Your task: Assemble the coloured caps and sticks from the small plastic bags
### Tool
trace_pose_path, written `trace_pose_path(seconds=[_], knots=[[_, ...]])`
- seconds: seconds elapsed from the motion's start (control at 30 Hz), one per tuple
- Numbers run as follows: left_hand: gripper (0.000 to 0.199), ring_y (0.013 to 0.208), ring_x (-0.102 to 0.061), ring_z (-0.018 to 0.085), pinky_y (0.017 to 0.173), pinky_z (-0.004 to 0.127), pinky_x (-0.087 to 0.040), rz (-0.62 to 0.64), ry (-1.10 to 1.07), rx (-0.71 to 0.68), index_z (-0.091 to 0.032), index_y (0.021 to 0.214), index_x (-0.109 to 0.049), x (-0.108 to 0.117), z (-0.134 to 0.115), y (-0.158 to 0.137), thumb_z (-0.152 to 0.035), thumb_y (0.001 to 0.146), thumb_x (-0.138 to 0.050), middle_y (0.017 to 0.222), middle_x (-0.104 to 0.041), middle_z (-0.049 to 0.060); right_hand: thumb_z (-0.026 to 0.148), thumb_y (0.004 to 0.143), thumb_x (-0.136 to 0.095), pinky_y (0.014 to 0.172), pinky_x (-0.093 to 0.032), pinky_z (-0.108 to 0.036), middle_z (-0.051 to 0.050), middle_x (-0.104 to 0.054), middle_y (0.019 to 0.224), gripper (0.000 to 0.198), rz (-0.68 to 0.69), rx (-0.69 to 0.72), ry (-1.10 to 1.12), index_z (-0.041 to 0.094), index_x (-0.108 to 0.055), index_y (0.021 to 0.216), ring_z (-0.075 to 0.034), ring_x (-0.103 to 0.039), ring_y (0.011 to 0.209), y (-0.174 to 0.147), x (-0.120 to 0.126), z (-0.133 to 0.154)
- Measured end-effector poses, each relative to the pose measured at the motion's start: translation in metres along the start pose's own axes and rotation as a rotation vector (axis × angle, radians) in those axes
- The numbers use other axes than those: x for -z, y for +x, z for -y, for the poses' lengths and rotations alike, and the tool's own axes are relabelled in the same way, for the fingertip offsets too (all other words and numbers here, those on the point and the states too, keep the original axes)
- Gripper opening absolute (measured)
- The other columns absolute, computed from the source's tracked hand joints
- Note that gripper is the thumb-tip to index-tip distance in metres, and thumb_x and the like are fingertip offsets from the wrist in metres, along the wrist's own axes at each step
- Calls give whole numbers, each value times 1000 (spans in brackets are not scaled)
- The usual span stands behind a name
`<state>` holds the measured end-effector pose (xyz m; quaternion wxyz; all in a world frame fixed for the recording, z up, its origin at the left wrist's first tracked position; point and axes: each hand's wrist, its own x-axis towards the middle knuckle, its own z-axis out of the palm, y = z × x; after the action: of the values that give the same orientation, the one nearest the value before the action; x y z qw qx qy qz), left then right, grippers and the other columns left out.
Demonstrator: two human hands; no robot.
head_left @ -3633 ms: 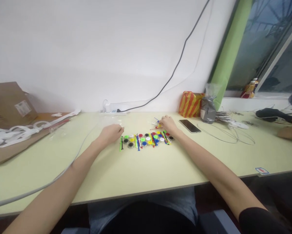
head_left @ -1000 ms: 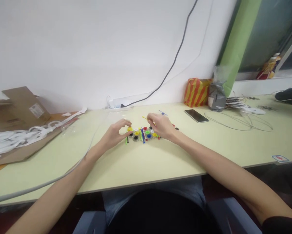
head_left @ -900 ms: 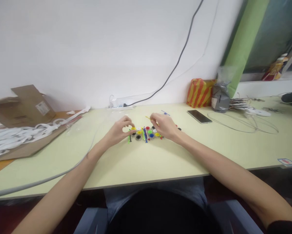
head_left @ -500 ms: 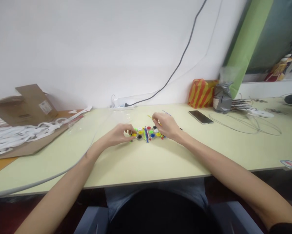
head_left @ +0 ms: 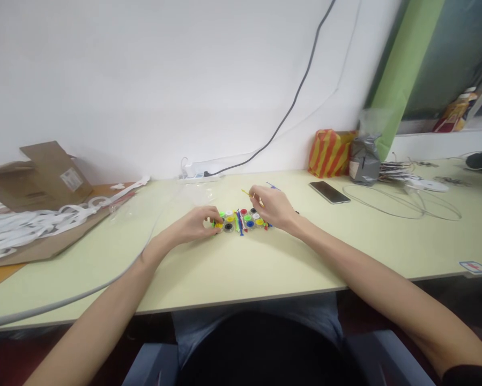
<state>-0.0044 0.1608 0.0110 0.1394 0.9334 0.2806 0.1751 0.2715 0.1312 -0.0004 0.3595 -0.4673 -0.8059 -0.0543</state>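
Several small round clear pots with coloured centres stand close together in the middle of the table, among them a black one [head_left: 229, 227] and a blue one [head_left: 250, 224]. Small blue and white plastic pieces [head_left: 240, 222] lie in a strip between the two groups of pots. At the left end, my left hand [head_left: 198, 222] pinches the edge of a yellow-centred pot [head_left: 219, 226]. My right hand [head_left: 272, 205] hovers over the right group, its fingers closed on a thin yellow stick [head_left: 245, 192]. A blue piece [head_left: 273, 186] lies behind that hand.
A phone [head_left: 329, 192] lies to the right, near a striped bag [head_left: 331, 153] and a grey pouch [head_left: 364, 161]. On the left, white strips [head_left: 43, 230] spill from a cardboard box [head_left: 51, 177]. A grey cable [head_left: 104, 284] crosses my left forearm. Against the wall sits a power strip [head_left: 192, 174].
The view has shifted slightly. Both hands keep nearly the same positions, the left at the yellow-centred pot and the right with the yellow stick.
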Motion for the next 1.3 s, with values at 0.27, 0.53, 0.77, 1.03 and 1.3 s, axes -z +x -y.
trace_pose_path(seconds=[0.27,0.53,0.77,1.03,1.3], knots=[[24,82,-61,17,76,28,-47,1,17,19,-21,96,-75,-3,3,2,-40,88,-64,90,-68,5,17,93,-47,65,-33,-27,-3,-71,91,14,-15,-14,-27,22,-58,100,-18,-61,74,0,-1,0],[22,81,-61,17,75,27,-46,3,-16,92,-20,90,-73,-3,3,2,-40,86,-67,86,-68,3,17,93,-48,65,-33,-27,-3,-71,88,13,3,-12,-27,21,-59,100,-18,-61,73,-1,0,1],[19,79,-60,17,73,28,-46,11,-45,163,-19,85,-70,-3,2,2,-38,84,-68,83,-70,2,17,92,-50,64,-32,-27,-3,-71,90,13,7,-11,-24,22,-59,100,-18,-60,72,-1,-1,0],[22,81,-60,17,74,28,-45,28,-31,136,-19,86,-70,-4,4,2,-40,83,-69,86,-69,3,18,93,-49,63,-30,-27,-2,-71,87,12,8,-2,-28,22,-59,99,-17,-59,70,-1,0,0],[22,82,-61,16,74,28,-45,-92,-2,114,-20,90,-69,2,0,0,-41,91,-61,89,-70,2,17,92,-49,65,-33,-27,-3,-69,86,12,-5,-17,22,21,-60,96,-17,-57,71,0,0,0]])
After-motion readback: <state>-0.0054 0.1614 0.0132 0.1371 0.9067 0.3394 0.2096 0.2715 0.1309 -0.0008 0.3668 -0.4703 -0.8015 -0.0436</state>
